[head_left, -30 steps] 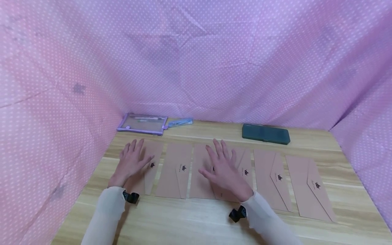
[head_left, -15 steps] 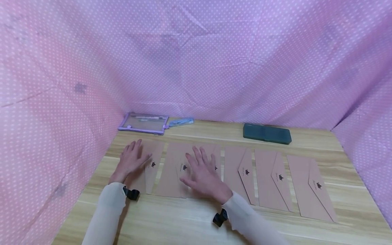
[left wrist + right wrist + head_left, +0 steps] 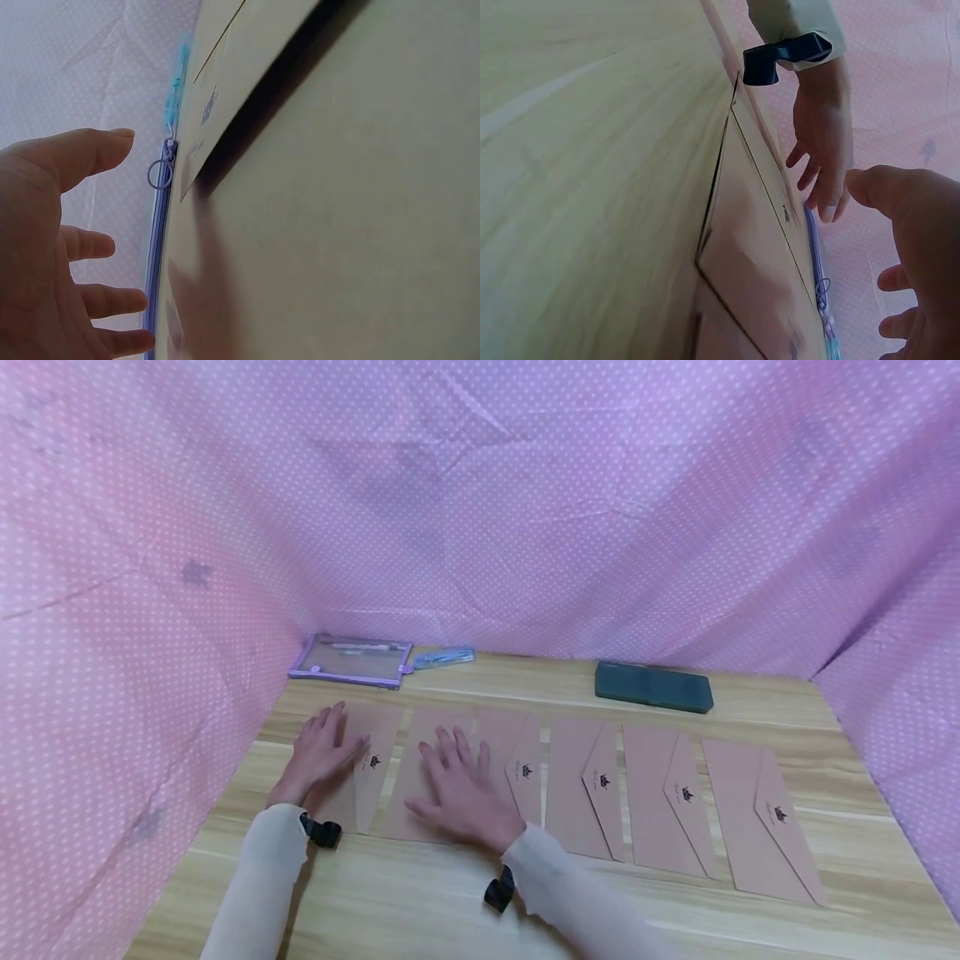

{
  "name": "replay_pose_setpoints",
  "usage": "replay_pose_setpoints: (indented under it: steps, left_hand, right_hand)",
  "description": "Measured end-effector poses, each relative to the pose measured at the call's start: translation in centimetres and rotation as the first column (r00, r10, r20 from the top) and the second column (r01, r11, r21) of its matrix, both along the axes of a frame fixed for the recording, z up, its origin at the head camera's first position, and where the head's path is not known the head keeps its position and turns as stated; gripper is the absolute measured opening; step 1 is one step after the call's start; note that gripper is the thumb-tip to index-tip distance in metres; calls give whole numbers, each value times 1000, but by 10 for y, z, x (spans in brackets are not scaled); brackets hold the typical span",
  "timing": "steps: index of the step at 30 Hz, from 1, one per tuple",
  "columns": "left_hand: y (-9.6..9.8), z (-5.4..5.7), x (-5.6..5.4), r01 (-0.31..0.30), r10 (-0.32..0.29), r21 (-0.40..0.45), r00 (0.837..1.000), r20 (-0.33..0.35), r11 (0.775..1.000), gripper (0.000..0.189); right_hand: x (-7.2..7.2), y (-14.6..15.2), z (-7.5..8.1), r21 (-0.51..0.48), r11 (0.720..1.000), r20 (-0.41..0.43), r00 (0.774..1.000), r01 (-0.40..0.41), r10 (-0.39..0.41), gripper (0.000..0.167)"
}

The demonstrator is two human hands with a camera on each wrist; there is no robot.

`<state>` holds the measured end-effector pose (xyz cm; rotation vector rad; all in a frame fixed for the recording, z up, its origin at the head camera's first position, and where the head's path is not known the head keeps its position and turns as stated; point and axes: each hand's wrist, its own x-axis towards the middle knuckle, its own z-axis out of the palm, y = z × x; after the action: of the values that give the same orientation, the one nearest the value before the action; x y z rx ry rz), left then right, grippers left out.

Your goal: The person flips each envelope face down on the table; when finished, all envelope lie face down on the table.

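Note:
Several kraft-brown envelopes lie in a row on the table, each flap printed with a small black crown. My left hand [image 3: 315, 760] hovers above the leftmost envelope [image 3: 381, 735], fingers spread and relaxed. Over the second envelope [image 3: 431, 723] is my right hand [image 3: 465, 793], its fingers also spread; it hides that envelope's crown and part of the third envelope [image 3: 529, 789]. In the left wrist view, a gap shows between my left hand [image 3: 52, 225] and the paper. The right wrist view likewise shows my right hand [image 3: 937, 255] raised off the envelopes. Neither hand holds anything.
Along the back edge lie a clear purple-edged zip pouch [image 3: 352, 664] with pens inside, a light blue packet [image 3: 444, 657] and a dark green case [image 3: 652, 687]. Pink dotted cloth [image 3: 480, 527] walls in the wooden table [image 3: 375, 902] at the back and sides.
My right hand has swept left along the row, from above the third and fourth envelopes to the second, uncovering those it passed. The left hand stays almost where it was. The envelopes have not moved.

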<state>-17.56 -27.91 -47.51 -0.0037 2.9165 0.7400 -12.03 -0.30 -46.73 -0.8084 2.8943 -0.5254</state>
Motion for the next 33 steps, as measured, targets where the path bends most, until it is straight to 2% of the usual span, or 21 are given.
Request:
replay_pose_setpoints:
  steps: [8, 17, 23, 28, 33]
  left_hand:
    - [-2, -3, 1, -16, 16, 9, 999, 29, 1000, 88]
    - [-4, -2, 1, -33, 32, 22, 999, 37, 999, 88]
    - [-4, 1, 0, -49, 49, 55, 999, 9, 997, 83]
    - [-6, 1, -2, -45, 48, 120, 998, -27, 992, 72]
    - [-9, 2, -3, -47, 51, 210, 999, -13, 977, 64]
  right_hand:
    - [-2, -24, -4, 32, 999, 30, 999, -29, 28, 81]
    - [0, -37, -6, 26, 999, 55, 998, -39, 38, 80]
    - [0, -50, -12, 57, 997, 35, 998, -56, 54, 79]
    - [2, -59, -17, 91, 992, 22, 996, -84, 83, 79]
    - [2, -63, -19, 129, 984, 6, 993, -121, 121, 79]
